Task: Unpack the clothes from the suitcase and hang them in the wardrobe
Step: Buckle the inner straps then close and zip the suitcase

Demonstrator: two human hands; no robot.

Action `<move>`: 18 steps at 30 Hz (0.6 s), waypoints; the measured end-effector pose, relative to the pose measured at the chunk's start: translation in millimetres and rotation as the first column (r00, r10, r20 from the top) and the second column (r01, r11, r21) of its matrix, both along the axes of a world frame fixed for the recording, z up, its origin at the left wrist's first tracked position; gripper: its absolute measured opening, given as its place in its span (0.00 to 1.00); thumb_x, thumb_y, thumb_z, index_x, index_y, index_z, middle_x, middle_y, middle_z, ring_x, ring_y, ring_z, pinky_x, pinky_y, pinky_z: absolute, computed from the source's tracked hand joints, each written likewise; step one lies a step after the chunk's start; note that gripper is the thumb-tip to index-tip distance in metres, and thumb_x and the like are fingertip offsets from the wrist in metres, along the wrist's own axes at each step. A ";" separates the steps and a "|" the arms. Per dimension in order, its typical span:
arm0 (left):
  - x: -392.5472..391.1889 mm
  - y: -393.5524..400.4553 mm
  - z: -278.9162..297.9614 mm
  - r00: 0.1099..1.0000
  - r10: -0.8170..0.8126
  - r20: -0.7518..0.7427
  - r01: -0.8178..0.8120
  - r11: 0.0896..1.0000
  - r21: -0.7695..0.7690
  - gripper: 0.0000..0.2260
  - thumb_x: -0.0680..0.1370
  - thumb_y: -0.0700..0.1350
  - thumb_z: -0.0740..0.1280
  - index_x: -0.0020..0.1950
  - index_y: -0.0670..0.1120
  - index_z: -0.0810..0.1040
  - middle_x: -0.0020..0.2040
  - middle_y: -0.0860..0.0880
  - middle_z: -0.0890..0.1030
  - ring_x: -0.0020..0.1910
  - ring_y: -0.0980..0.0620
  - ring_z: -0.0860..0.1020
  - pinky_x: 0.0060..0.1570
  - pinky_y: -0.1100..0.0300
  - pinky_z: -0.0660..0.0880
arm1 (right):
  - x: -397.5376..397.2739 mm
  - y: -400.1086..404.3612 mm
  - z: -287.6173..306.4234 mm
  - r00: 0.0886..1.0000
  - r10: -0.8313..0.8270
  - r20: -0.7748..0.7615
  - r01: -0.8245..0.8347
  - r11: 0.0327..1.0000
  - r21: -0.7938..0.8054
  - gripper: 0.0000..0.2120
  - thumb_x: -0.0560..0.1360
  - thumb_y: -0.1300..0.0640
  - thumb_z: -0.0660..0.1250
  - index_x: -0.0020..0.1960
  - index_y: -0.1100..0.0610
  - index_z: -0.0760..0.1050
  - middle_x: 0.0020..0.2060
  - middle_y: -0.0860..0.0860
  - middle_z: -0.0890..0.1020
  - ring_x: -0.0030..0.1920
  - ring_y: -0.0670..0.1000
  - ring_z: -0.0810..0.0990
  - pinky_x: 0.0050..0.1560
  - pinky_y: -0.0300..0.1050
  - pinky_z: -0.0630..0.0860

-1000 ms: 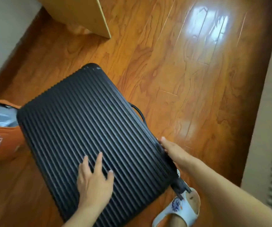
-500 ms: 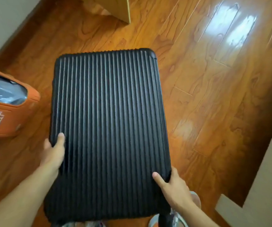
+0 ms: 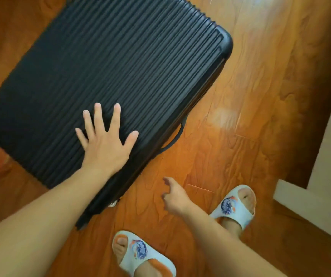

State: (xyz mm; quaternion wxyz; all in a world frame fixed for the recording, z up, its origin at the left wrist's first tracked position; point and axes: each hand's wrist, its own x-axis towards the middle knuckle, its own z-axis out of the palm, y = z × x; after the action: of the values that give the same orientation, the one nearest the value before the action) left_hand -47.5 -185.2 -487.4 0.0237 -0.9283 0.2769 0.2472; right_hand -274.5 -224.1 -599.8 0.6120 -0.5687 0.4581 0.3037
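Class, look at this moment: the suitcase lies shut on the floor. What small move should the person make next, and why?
Probably bring the right hand to the suitcase's near edge and find the zip. The case lies flat and closed, the left hand presses spread on its ribbed shell, and the right hand hangs free above the floor beside the side handle. No clothes show yet, so opening comes first.

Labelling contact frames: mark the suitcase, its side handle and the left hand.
suitcase [image 3: 140, 56], head view, ribbed black shell.
side handle [image 3: 175, 136], head view, curved black strap on the right edge.
left hand [image 3: 105, 144], head view, back of the hand.
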 end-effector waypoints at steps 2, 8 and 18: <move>1.3 8.8 -5.0 0.998 -0.063 -0.008 0.064 0.998 0.016 0.42 0.76 0.75 0.51 0.81 0.60 0.34 0.81 0.45 0.32 0.79 0.40 0.30 0.75 0.32 0.38 | 20.9 20.2 -18.0 1.000 -0.004 0.017 0.002 0.997 0.072 0.34 0.78 0.61 0.67 0.79 0.48 0.57 0.76 0.51 0.65 0.68 0.59 0.74 0.63 0.53 0.77; 0.0 10.5 -12.6 0.991 -0.133 -0.007 0.133 0.990 0.039 0.53 0.66 0.81 0.55 0.79 0.61 0.29 0.79 0.43 0.28 0.77 0.37 0.28 0.73 0.29 0.37 | 70.6 71.7 -35.4 0.944 -0.249 0.216 0.272 0.959 -0.082 0.27 0.77 0.59 0.70 0.72 0.48 0.66 0.65 0.45 0.71 0.67 0.50 0.73 0.66 0.45 0.73; -3.4 8.1 -17.5 0.979 -0.203 -0.022 0.204 0.972 0.117 0.56 0.64 0.83 0.55 0.76 0.59 0.24 0.78 0.43 0.25 0.76 0.34 0.26 0.72 0.26 0.37 | 53.9 37.4 -38.8 0.931 0.108 0.350 0.032 0.928 -0.372 0.09 0.79 0.54 0.68 0.58 0.50 0.76 0.51 0.43 0.75 0.50 0.44 0.76 0.53 0.42 0.78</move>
State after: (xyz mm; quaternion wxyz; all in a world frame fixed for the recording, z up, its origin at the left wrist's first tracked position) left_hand -50.9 -177.1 -504.9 0.1026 -0.8906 0.3556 0.2642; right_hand -220.6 -186.7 -638.6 0.5613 -0.7294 0.3745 0.1128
